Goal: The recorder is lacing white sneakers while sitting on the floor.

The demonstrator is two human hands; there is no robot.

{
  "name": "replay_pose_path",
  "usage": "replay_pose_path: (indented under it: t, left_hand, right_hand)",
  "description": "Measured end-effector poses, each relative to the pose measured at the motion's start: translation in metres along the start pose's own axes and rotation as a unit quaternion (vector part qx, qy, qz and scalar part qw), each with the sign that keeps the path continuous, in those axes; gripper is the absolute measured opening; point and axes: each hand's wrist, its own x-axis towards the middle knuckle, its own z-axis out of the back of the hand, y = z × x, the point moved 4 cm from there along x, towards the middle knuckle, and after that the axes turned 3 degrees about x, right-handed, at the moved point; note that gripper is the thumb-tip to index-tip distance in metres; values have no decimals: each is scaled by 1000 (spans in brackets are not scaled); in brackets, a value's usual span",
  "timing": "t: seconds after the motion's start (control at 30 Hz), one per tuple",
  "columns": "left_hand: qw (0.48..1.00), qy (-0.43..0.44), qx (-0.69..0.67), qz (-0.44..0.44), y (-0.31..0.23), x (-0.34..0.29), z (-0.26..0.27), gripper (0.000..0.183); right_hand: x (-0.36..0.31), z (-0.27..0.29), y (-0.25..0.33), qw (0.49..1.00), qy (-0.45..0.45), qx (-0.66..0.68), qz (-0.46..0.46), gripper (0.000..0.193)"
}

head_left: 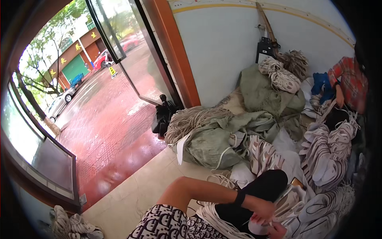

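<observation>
My left hand [262,209], with a black band at the wrist, bends its fingers down onto a pale shoe upper [258,228] over my lap. Close beside it, my right hand [277,230] pinches what looks like the end of a white shoelace; the fingers partly hide it. A bundle of white shoelaces [213,218] drapes across my black-clad leg [262,187]. Just beyond the hands lies a beige and white shoe upper [289,204] with cut-out side panels. More stacked shoe uppers [318,207] sit to the right.
Green woven sacks [211,145] and bundled shoe uppers [284,77] lie ahead. At the far right, a person in a plaid shirt [350,81] sits by stacked uppers [328,153]. An open glass door [127,47] is at left; another bundle [73,225] lies at lower left.
</observation>
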Motion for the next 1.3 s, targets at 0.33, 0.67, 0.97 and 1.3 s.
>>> replay_pose_path:
  t: [0.33,0.67,0.97,1.3]
  left_hand:
    - [998,-45,44,0,-48,-29,-35,18]
    - [586,-188,776,-141,-50,-42,-80,42]
    - [505,-145,828,-195,-43,-8,-103,39]
    - [490,-184,830,-192,-36,-9,-103,38]
  right_hand:
    - [-6,-17,37,903,-134,-286,293,17]
    - [-1,29,-1,973,-192,-20,124,9]
    - [14,29,4,925,-257,-122,251,6]
    - [21,11,2,860,-284,-310,288,9]
